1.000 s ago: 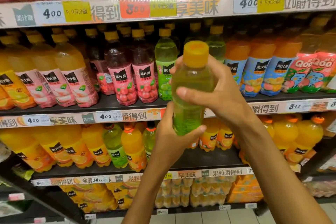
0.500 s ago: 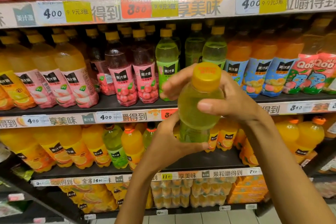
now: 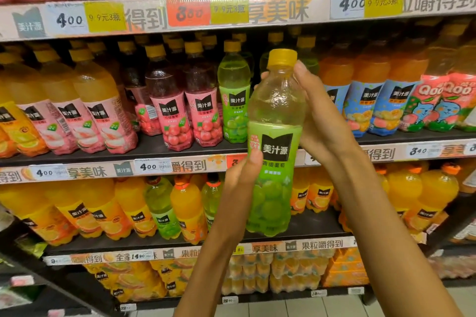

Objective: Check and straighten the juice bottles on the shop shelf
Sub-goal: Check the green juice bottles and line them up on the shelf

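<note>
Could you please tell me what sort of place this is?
Most likely a shop's drinks aisle: shelves packed with bottled juice, price tags along the edges, and both hands holding a green grape juice bottle.

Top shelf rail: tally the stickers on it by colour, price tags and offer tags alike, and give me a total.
White price tags: 2
Orange-red price tag: 1
Yellow offer tags: 3
Total: 6
</note>
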